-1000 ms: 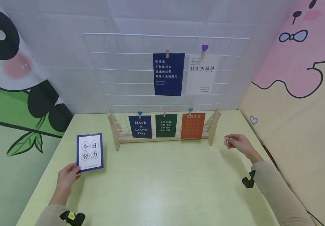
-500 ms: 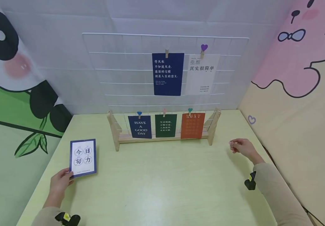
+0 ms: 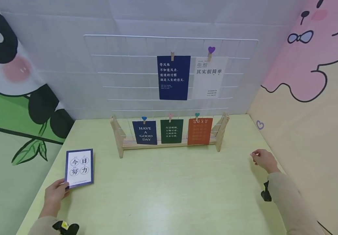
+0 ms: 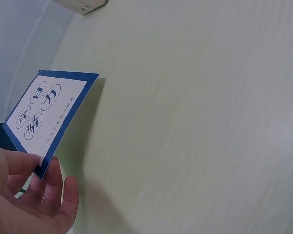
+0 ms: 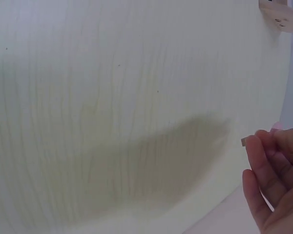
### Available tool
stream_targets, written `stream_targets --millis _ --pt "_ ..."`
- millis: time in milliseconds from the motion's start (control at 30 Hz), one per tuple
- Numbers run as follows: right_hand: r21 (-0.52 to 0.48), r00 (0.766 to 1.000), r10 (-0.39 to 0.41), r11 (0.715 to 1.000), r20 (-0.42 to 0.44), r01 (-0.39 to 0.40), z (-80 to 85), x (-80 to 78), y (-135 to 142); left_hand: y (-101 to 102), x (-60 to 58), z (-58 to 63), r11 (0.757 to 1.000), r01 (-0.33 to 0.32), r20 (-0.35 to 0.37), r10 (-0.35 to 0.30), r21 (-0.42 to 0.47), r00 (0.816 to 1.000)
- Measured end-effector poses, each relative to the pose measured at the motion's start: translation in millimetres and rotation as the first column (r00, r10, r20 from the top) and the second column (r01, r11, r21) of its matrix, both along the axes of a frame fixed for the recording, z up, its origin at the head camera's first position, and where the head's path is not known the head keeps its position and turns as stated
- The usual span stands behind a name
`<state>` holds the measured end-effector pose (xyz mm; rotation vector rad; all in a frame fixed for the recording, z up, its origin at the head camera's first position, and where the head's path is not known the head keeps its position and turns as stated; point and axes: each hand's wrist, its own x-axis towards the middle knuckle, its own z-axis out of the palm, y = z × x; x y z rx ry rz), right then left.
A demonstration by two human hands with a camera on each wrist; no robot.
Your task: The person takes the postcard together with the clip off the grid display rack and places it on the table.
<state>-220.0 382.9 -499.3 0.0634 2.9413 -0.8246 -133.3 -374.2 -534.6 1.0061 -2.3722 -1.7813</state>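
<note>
My left hand [image 3: 54, 195] pinches a white card with a blue border [image 3: 79, 168] by its lower left corner, thumb on the printed face. The card is held tilted above the left side of the table, as the left wrist view also shows. Over the table's right side, my right hand [image 3: 266, 160] pinches a small clothespin [image 5: 243, 142] between thumb and fingers. Its wooden tip and a bit of pink show in the right wrist view; the fingers hide the remainder.
A white wire grid rack [image 3: 128, 72] with wooden feet stands at the table's back. On its upper part hang a navy card [image 3: 173, 89] and a white card [image 3: 208, 81]. Lower down hang blue [image 3: 144, 140], green [image 3: 172, 138] and orange [image 3: 199, 132] cards on heart clothespins.
My left hand has drawn the card left and toward me. My right hand has moved right and a little toward me, still pinching the clothespin. The hung cards stay put.
</note>
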Motion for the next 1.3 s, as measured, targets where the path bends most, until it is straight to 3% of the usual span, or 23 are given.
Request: stream_targets --millis 233,600,800,933,1167,1300 --pt "0.117 0.998 -0.066 0.991 0.019 0.063 -3.0 4.3 14.8 -9.4 -2.1 -4.5 1.0 -0.018 0.009 0.018 0.003 1.0" --pt "0.148 0.988 -0.142 0.98 0.062 0.131 -3.8 8.6 22.9 -16.0 0.1 -0.7 0.997 -0.007 0.052 0.011 -0.078 0.999" --pt "0.143 0.988 -0.145 0.98 0.057 0.136 -9.3 10.3 23.6 -21.0 0.0 -4.4 0.988 0.004 0.037 0.002 -0.153 0.999" --pt "0.141 0.988 -0.148 0.98 0.044 0.141 -12.5 11.0 23.9 -28.5 -3.0 -14.5 0.979 0.01 0.046 -0.001 -0.201 0.999" --pt "0.11 0.98 -0.179 0.979 0.09 0.169 -20.1 9.0 25.9 -34.8 -9.1 -24.2 0.968 -0.031 0.103 0.058 -0.251 0.993" --pt "0.044 0.97 -0.212 0.977 0.122 0.208 -22.2 7.8 27.3 -37.1 -11.4 -29.2 0.963 -0.041 0.117 0.074 -0.266 0.99"
